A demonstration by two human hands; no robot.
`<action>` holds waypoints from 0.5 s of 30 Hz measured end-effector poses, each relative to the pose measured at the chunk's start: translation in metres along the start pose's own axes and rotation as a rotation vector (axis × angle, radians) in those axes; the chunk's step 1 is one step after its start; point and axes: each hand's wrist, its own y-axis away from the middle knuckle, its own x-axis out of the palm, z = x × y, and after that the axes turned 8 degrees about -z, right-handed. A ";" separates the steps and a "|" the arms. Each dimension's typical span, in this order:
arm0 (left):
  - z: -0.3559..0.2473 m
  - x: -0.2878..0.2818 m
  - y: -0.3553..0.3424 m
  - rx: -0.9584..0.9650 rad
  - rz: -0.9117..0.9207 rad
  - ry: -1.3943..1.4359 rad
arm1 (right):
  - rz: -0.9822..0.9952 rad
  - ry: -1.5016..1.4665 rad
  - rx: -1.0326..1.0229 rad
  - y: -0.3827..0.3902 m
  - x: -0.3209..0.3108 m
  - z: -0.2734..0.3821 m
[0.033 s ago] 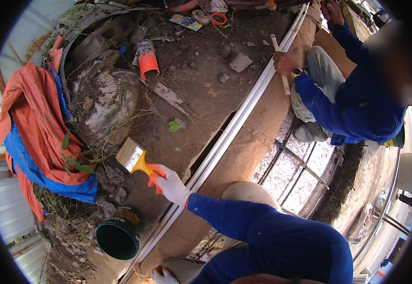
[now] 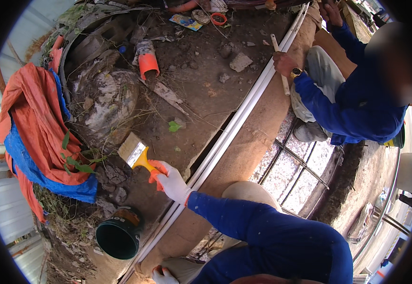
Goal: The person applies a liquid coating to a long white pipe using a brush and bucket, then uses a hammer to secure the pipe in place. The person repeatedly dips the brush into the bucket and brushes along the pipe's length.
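My right hand (image 2: 170, 183), in a white glove with orange fingers, is closed round the yellow handle of a wide, flat paintbrush (image 2: 139, 156). The brush's pale bristles point up and to the left, over bare soil. My left hand (image 2: 165, 276), gloved the same way, shows only in part at the lower edge beside my knee; its fingers are mostly hidden. Below the brush, a dark round bucket (image 2: 118, 240) lies tilted with its mouth facing me. Two white pipes (image 2: 244, 113) run diagonally beneath my right wrist.
A co-worker (image 2: 357, 99) in blue crouches at the right, one hand on a pale stick (image 2: 282, 66). Steel bars (image 2: 300, 163) cross a bright patch between us. Orange and blue tarps (image 2: 40, 123) hang at the left. An orange pipe end (image 2: 148, 65), stones and a wood scrap (image 2: 168, 97) lie on the soil.
The paintbrush and my right hand have shifted very slightly to the right, with the bristles a little higher. The rest looks the same.
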 end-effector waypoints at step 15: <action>0.157 0.072 -0.059 0.035 0.124 0.161 | 0.170 0.053 0.041 -0.006 0.001 0.026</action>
